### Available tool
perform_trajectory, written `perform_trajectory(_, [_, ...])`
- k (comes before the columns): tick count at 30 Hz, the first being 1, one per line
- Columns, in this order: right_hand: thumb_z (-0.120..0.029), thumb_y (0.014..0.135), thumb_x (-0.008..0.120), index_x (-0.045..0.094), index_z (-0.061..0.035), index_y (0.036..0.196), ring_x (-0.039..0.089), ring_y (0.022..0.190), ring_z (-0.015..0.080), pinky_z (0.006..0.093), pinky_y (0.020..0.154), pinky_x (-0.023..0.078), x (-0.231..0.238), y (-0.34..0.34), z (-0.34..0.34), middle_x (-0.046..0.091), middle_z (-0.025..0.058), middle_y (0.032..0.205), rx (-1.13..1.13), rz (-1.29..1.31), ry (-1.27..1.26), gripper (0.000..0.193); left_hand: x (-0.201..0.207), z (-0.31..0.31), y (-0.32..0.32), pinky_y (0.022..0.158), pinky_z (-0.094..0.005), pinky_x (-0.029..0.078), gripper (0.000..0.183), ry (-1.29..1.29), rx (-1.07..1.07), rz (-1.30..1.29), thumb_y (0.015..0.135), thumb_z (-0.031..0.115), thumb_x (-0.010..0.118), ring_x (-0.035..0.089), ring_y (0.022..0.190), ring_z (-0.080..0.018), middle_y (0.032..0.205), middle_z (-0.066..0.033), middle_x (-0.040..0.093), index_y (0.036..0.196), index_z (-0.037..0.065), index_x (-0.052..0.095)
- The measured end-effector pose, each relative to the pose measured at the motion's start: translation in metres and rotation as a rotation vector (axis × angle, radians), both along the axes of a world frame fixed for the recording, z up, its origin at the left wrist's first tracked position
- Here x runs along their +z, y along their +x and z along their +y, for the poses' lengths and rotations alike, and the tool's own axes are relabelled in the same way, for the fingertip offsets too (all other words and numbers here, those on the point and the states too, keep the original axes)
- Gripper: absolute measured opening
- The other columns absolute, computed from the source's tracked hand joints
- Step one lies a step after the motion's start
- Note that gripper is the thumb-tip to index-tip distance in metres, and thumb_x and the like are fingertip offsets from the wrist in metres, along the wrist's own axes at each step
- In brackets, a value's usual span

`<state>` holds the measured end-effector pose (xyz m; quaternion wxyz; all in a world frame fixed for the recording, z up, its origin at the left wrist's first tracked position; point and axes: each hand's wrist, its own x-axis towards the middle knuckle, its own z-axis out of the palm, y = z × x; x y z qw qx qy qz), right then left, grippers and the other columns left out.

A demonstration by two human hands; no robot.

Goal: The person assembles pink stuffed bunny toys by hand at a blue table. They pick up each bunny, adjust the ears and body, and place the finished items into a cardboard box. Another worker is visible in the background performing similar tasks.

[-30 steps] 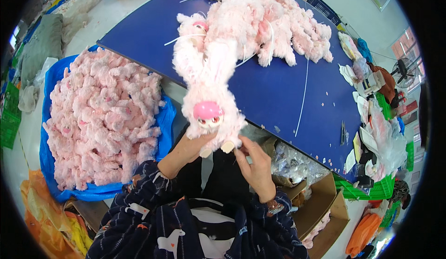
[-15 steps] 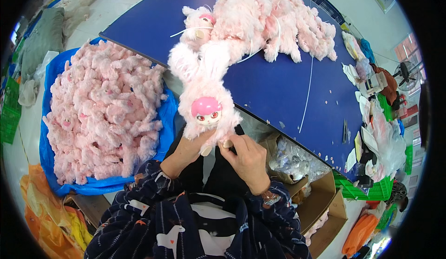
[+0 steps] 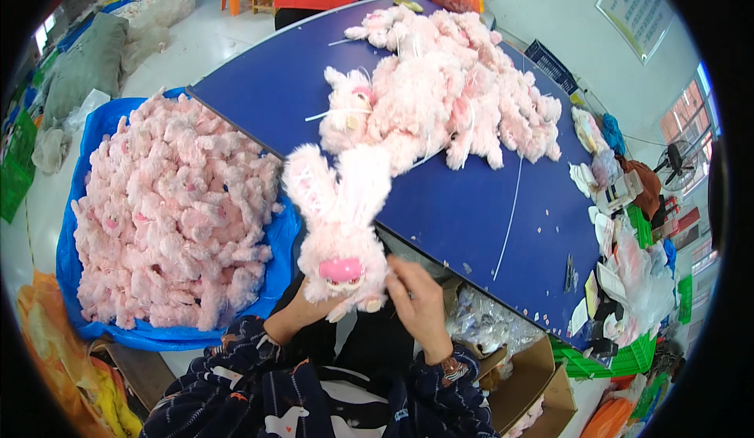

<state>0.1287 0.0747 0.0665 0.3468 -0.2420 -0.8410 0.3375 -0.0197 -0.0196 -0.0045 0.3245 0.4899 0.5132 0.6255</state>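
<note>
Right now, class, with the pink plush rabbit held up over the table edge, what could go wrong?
The plush rabbit is gripped only near its head by the left hand, so it might slip to the floor. The right hand works close at its chin; a tug could pull it loose. Its ears hang near the pile of pink plush toys and could snag loose white threads.

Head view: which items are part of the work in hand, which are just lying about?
In hand: fluffy pink plush rabbit, left hand under it, right hand at its face.

Lying about: pink plush heap on blue table; blue tarp; open cardboard box.
</note>
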Motion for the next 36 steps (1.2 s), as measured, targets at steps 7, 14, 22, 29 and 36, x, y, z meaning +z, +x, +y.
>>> perform_trajectory(7, [-0.005, 0.083, 0.053, 0.058, 0.0039, 0.094, 0.059, 0.065, 0.0221, 0.0271, 0.059, 0.045, -0.022, -0.02, -0.016, 0.059, 0.014, 0.079, -0.039, -0.041, -0.188, 0.015, -0.002, -0.002, -0.007, 0.092, -0.036, 0.039, 0.048, -0.01, 0.048, 0.053, 0.077, 0.012, 0.065, 0.05, 0.106, -0.0205, 0.114, -0.01, 0.051, 0.119, 0.004, 0.044])
perform_trajectory(14, [-0.007, 0.086, 0.05, 0.057, 0.0036, 0.102, 0.057, 0.065, 0.0121, 0.0253, 0.057, 0.046, -0.017, -0.025, -0.021, 0.06, 0.0099, 0.075, 0.049, -0.084, -0.114, 0.02, -0.014, -0.01, -0.01, 0.092, -0.0324, 0.039, 0.055, 0.049, 0.019, -0.398, 0.076, 0.01, 0.066, 0.049, 0.108, -0.0199, 0.119, -0.0118, 0.049, 0.123, 0.002, 0.039])
perform_trajectory(22, [-0.01, 0.09, 0.043, 0.051, 0.0026, 0.112, 0.046, 0.052, 0.0069, 0.0183, 0.045, 0.038, -0.029, -0.021, -0.024, 0.054, 0.0028, 0.068, 0.121, 0.297, -1.208, 0.026, -0.012, -0.004, -0.025, 0.087, -0.0352, 0.042, 0.042, 0.078, -0.001, 0.266, 0.074, 0.009, 0.065, 0.055, 0.096, -0.0225, 0.107, -0.0099, 0.056, 0.114, 0.004, 0.049])
perform_trajectory(29, [-0.011, 0.089, 0.047, 0.047, -0.0004, 0.117, 0.052, 0.063, 0.0078, 0.0195, 0.057, 0.044, 0.003, -0.035, 0.008, 0.057, 0.0054, 0.079, 0.26, 0.108, -0.836, 0.03, -0.091, -0.045, -0.093, 0.088, -0.0388, 0.044, 0.047, -0.001, 0.553, 0.699, 0.089, 0.037, 0.044, 0.047, 0.112, -0.0268, 0.123, -0.0119, 0.046, 0.127, 0.008, 0.039])
perform_trajectory(36, [-0.013, 0.08, 0.057, 0.051, 0.0025, 0.108, 0.056, 0.068, 0.0222, 0.0314, 0.062, 0.045, 0.042, -0.078, 0.107, 0.056, 0.014, 0.085, -0.272, 0.141, 0.163, 0.032, 0.023, -0.032, -0.104, 0.065, -0.0282, 0.048, 0.051, 0.377, 0.513, -1.161, 0.091, 0.039, 0.037, 0.052, 0.098, -0.0229, 0.127, -0.0104, 0.041, 0.134, 0.011, 0.03])
